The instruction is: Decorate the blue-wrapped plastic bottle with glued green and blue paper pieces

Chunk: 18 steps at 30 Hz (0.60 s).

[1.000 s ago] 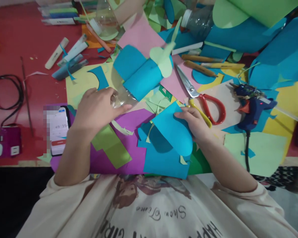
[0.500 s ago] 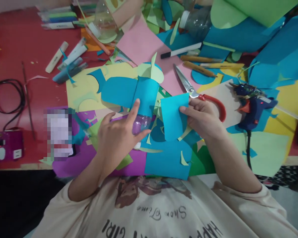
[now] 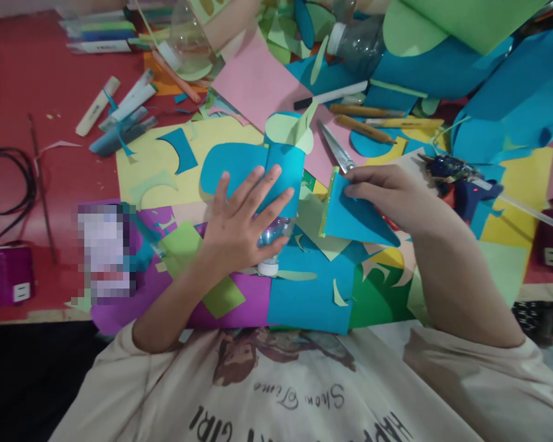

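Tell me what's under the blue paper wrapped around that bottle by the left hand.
A clear plastic bottle pokes out below the blue paper wrap, white cap toward the person. The left hand lies across it; the bottle's upper part is covered.

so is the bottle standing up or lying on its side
Lying on its side: the bottle rests flat on the paper, cap toward the person, left hand pressing it.

The red table [image 3: 37,73] was buried in coloured paper sheets [image 3: 304,301] over its middle and right side. Markers [image 3: 120,107] lay toward the far left corner, a black cable [image 3: 9,184] coiled by the left edge, and a purple power strip [image 3: 4,276] sat at the near edge.
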Available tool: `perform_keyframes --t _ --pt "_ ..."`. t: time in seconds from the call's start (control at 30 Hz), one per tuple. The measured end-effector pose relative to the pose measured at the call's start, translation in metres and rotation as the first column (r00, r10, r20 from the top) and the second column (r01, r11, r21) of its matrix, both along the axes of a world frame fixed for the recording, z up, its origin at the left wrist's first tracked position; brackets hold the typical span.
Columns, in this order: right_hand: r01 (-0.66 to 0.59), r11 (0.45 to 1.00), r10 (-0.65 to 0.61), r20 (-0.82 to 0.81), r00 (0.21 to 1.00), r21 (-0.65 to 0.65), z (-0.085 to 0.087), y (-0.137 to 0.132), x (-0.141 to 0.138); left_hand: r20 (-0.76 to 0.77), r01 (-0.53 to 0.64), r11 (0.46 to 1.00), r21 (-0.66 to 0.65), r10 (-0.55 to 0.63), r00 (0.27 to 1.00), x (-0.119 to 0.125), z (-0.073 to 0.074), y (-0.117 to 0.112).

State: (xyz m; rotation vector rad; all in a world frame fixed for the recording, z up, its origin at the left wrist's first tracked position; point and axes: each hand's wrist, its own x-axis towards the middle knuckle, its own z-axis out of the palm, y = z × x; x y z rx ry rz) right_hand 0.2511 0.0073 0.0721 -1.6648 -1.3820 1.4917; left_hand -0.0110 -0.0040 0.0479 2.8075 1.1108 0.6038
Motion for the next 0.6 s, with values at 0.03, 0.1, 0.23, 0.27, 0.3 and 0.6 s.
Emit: perform_keyframes --t 0.03,0.1,0.23,0.27,0.3,0.6 --pt "-0.038 0.998 0.037 0.037 0.999 0.045 0.001 0.004 -0.002 -0.003 0.013 0.999 -0.04 -0.013 1.0 0.0 -0.002 0.002" --pt "-0.105 0.991 0.097 0.103 0.99 0.083 0.002 0.014 -0.006 -0.019 0.003 0.999 -0.039 -0.004 1.0 0.0 -0.005 0.002" --pt "-0.207 0.978 0.201 0.185 0.962 0.014 0.007 0.033 -0.013 0.001 -0.08 0.994 0.074 0.08 0.997 0.002 -0.011 -0.005" --pt "-0.22 0.975 0.213 0.192 0.958 0.014 0.009 0.037 -0.014 0.012 -0.1 0.992 0.08 0.099 0.995 0.003 -0.012 -0.006" --pt "-0.225 0.974 0.216 0.198 0.956 0.022 0.011 0.041 -0.016 0.026 -0.117 0.99 0.081 0.115 0.993 0.004 -0.013 -0.008" --pt "-0.244 0.963 0.206 0.271 0.94 0.116 0.011 0.055 -0.032 0.125 -0.141 0.989 0.052 0.134 0.983 0.002 -0.016 -0.008"
